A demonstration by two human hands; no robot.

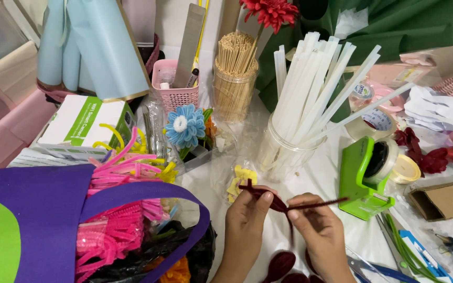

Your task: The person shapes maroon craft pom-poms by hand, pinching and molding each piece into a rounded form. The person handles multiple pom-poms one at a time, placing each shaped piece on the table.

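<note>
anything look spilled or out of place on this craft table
Nothing looks spilled or broken, only crowded. The glue sticks fan out unevenly from their clear jar, and pink pipe cleaners stick out of the purple bag. Both hands hold a dark red pipe cleaner.

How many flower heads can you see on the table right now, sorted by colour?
Red flower head, behind the skewer jar: 1
Blue flower head with a white centre: 1
Total: 2
Both hands, left and right, pinch a dark red pipe cleaner, not counted.
</note>
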